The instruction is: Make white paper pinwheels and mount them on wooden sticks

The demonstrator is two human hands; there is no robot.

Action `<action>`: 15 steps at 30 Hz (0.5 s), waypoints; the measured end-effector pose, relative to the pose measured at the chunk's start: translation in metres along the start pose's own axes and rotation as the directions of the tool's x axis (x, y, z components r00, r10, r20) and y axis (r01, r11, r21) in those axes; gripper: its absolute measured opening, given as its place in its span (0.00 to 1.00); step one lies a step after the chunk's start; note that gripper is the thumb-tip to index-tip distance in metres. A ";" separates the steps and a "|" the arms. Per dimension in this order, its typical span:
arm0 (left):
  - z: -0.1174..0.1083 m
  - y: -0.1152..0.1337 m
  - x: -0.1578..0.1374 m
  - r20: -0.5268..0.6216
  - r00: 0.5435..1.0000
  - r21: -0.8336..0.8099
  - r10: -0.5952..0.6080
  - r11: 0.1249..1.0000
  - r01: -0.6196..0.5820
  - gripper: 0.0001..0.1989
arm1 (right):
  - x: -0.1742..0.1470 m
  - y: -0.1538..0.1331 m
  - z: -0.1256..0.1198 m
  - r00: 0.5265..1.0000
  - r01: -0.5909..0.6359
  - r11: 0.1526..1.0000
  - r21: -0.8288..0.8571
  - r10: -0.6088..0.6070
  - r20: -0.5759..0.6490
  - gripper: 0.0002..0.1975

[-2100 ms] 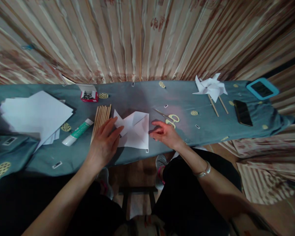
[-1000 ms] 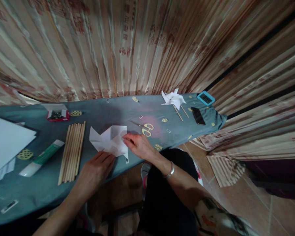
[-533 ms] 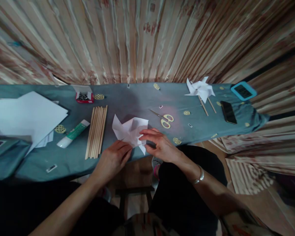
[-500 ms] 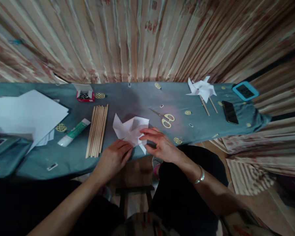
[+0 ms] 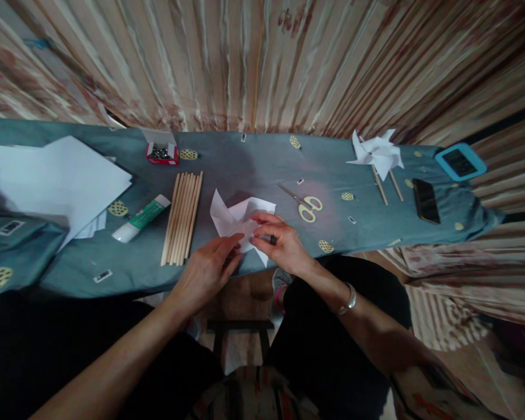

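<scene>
A white paper pinwheel (image 5: pixel 228 217) with folded blades lies near the front edge of the cloth-covered table. My left hand (image 5: pixel 210 265) is closed on its near side, fingertips at the centre. From the right, my right hand (image 5: pixel 285 244) pinches the folded paper at the middle, thumb and fingers bent around it. The fingers partly hide the centre, so I cannot see whether a small pin is there. To the left of the pinwheel lies a row of several wooden sticks (image 5: pixel 182 219). Scissors (image 5: pixel 306 205) with yellow-and-white handles rest to its right.
A green-and-white glue tube (image 5: pixel 142 219), a stack of white paper (image 5: pixel 70 181) and a red box of small metallic pieces (image 5: pixel 161 153) are on the left. At the right are a finished-looking pinwheel (image 5: pixel 378 153) on sticks, a black phone (image 5: pixel 426 201) and a blue-framed device (image 5: pixel 460 162).
My left fingers have moved from the pinwheel's near edge in to its centre, and my right thumb has come in closer to them. The whole view has shifted slightly.
</scene>
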State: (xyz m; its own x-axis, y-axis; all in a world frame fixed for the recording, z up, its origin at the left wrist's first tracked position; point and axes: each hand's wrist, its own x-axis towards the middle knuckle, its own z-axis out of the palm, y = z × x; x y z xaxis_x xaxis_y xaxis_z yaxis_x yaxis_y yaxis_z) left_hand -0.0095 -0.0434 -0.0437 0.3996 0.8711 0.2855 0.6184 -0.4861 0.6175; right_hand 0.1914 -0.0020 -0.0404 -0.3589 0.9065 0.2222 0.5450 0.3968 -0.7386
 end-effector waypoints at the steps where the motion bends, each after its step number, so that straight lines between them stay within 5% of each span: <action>1: 0.000 0.000 -0.001 0.003 1.000 0.007 0.016 1.000 -0.016 0.15 | 0.001 0.000 0.002 1.000 -0.003 1.000 -0.007 0.003 -0.004 0.02; 6: -0.001 0.000 -0.002 0.024 0.996 0.026 0.089 0.996 -0.089 0.13 | 0.005 0.000 0.008 1.000 -0.007 0.998 -0.057 0.007 -0.006 0.02; 15: 0.004 -0.005 -0.001 -0.018 1.000 -0.051 -0.002 0.999 0.001 0.11 | 0.005 -0.005 0.010 0.999 -0.017 0.991 -0.130 0.011 -0.043 0.02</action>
State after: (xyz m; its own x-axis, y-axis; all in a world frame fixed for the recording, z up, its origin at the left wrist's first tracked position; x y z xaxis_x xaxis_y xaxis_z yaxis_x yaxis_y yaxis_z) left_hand -0.0100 -0.0423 -0.0503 0.3859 0.8733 0.2973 0.5837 -0.4807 0.6544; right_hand 0.1797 -0.0011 -0.0420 -0.3195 0.9164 0.2413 0.6449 0.3968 -0.6531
